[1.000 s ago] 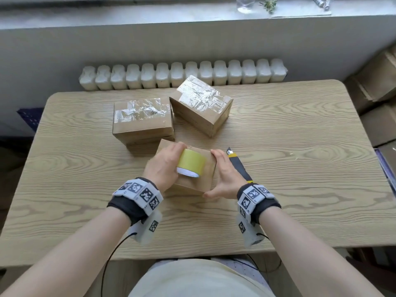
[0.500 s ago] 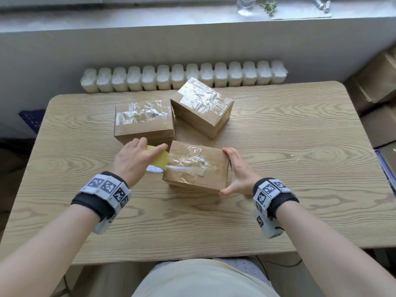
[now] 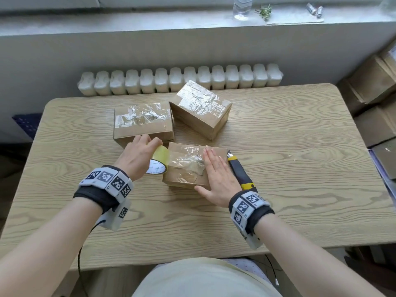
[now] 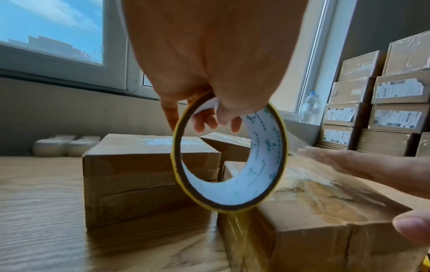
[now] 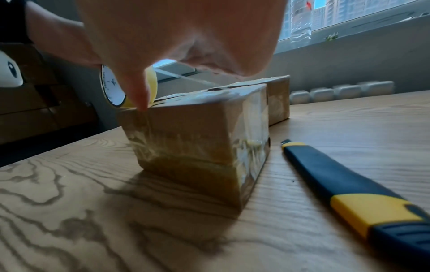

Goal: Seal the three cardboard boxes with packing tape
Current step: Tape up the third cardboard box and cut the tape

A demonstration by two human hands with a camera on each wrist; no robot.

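Note:
Three cardboard boxes sit on the wooden table (image 3: 300,168). The nearest box (image 3: 184,176) (image 4: 325,211) (image 5: 193,132) carries wrinkled clear tape across its top. My left hand (image 3: 139,155) grips the yellow tape roll (image 3: 159,161) (image 4: 230,158) (image 5: 111,88) at the box's left edge, fingers through the core, a strip of tape running down the box's left side. My right hand (image 3: 216,174) lies flat on the box's top right, fingers straight. Behind stand the left taped box (image 3: 143,123) (image 4: 149,174) and the right taped box (image 3: 201,108).
A blue and yellow utility knife (image 3: 240,170) (image 5: 349,191) lies on the table just right of the near box, beside my right wrist. A white radiator (image 3: 180,80) runs behind the table. Stacked cardboard cartons (image 3: 377,99) (image 4: 384,99) stand at the right. A water bottle (image 3: 242,7) is on the sill.
My left hand carried the roll from the box's top over to its left edge. My right hand moved from the box's right side onto its top and flattened there.

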